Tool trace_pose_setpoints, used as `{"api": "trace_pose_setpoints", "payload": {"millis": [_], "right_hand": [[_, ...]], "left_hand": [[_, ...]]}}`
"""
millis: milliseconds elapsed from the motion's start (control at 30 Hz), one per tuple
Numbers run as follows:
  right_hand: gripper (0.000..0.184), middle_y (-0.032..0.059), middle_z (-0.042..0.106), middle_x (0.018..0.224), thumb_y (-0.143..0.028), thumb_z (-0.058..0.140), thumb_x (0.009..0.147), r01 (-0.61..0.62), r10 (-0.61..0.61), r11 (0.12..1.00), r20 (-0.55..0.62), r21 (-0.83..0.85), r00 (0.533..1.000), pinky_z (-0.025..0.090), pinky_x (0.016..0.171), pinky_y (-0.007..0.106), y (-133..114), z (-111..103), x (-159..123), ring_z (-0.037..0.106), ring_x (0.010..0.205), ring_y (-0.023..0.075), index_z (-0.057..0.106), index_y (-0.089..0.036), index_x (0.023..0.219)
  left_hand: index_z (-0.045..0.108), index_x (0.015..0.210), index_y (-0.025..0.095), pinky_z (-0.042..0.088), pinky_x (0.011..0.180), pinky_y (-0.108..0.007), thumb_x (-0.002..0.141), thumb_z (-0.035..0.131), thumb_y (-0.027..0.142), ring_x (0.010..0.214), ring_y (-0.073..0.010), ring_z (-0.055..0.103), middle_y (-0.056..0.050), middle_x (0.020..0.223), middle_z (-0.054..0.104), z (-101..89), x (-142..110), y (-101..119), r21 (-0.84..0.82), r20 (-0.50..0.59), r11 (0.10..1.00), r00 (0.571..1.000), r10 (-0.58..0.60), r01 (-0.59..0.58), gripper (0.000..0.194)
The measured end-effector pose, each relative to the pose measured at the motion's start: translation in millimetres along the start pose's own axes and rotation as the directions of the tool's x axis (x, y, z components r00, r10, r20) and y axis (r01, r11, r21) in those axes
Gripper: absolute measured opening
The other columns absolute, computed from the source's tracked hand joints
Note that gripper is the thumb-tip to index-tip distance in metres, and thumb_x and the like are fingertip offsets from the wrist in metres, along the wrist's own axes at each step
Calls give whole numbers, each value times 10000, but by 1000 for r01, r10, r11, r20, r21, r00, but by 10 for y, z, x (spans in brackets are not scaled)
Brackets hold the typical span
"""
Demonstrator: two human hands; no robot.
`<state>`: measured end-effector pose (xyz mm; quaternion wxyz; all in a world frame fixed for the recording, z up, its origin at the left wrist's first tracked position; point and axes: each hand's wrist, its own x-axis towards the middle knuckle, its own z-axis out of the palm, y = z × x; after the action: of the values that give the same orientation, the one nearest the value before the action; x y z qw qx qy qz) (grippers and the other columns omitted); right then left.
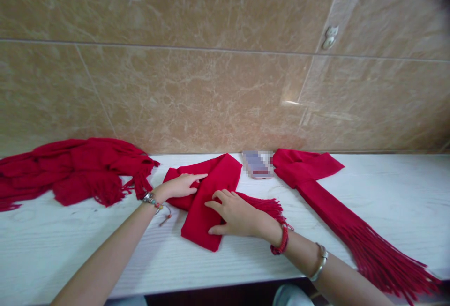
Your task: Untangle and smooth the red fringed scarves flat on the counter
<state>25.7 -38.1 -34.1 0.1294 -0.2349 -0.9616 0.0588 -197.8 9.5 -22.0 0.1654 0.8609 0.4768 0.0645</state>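
A red scarf lies folded across itself on the white wood-grain tabletop in front of me, its fringe sticking out to the right from under my wrist. My left hand rests on the scarf's left part, index finger stretched toward the crossing fold. On the front panel lies my right hand, palm down with the fingers spread and slightly bent. Neither hand shows cloth gripped between its fingers. The scarf's underside layers are hidden.
A second red scarf, folded at its top, trails its fringe toward the front right edge. At left lies a crumpled red scarf. A phone, partly pixelated, sits by the tiled wall behind the white table.
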Motion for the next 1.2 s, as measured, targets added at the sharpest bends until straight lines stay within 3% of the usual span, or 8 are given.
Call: {"api": "trace_pose_setpoints", "payload": {"millis": [133, 233, 300, 467, 667, 767, 933, 1200], "right_hand": [[296, 97, 551, 983, -327, 543, 821, -86, 121, 975, -161, 206, 980, 428, 842, 342, 261, 32, 62, 533, 895, 186, 586, -152, 1056], [351, 116, 552, 1007, -266, 558, 809, -314, 403, 904, -329, 291, 854, 425, 839, 350, 522, 123, 148, 529, 918, 191, 529, -129, 1131], [414, 122, 580, 975, -253, 592, 780, -401, 490, 861, -297, 314, 820, 439, 802, 338, 647, 174, 197, 543, 881, 192, 515, -102, 1157], [208, 67, 655, 890, -184, 595, 770, -317, 373, 911, -199, 264, 906, 435, 725, 261, 676, 172, 231, 563, 776, 159, 642, -138, 968], [230, 59, 648, 744, -257, 501, 853, -350, 365, 930, -162, 116, 917, 416, 685, 237, 652, 116, 236, 565, 724, 148, 671, -148, 744], [307, 84, 646, 791, -280, 418, 896, -413, 425, 904, -158, 108, 891, 420, 737, 240, 705, 121, 238, 576, 788, 154, 668, -129, 802], [412, 165, 481, 1230, -303, 523, 829, -541, 538, 839, -219, 48, 814, 414, 841, 255, 795, 171, 243, 507, 1056, 192, 509, -115, 1196], [470, 189, 524, 1173, -377, 475, 839, -650, 631, 752, -167, -108, 758, 441, 816, 347, 1124, -75, 567, 533, 1032, 246, 451, -118, 1230]], "left_hand": [[359, 1327, 176, 351, 935, -274, 729, 482, 126, 1077, -171, 496, -68, 1266, 506, -20, 14, -23, -28, -42, 999, 998, -43, 42, 612], [336, 1339, 159, 376, 900, -279, 724, 472, 139, 1032, -176, 514, -72, 1184, 553, -9, 21, -51, -64, -58, 996, 996, -62, 58, 630], [317, 1349, 148, 389, 874, -286, 725, 462, 158, 985, -180, 534, -69, 1113, 579, 3, 27, -65, -92, -64, 994, 996, -62, 56, 641], [317, 1347, 135, 403, 839, -299, 726, 450, 212, 898, -181, 558, -57, 1014, 596, 27, 49, -94, -153, -65, 987, 996, -65, 55, 640], [310, 1349, 131, 401, 858, -304, 724, 437, 228, 942, -183, 554, -68, 1063, 596, 30, 70, -144, -193, -24, 981, 999, -38, 33, 646], [283, 1363, 151, 396, 880, -300, 729, 442, 239, 1000, -184, 538, -75, 1175, 558, 29, 72, -152, -205, -24, 979, 1000, -21, 16, 660], [323, 1347, 177, 362, 943, -302, 781, 390, 284, 1104, -187, 494, -64, 1323, 451, 64, 107, -153, -187, -47, 982, 998, -40, 30, 580], [436, 1278, 119, 279, 1023, -304, 849, 244, 384, 1198, -186, 429, -78, 1305, 471, 41, 171, 28, -120, -158, 987, 980, -124, 106, 540]]}}
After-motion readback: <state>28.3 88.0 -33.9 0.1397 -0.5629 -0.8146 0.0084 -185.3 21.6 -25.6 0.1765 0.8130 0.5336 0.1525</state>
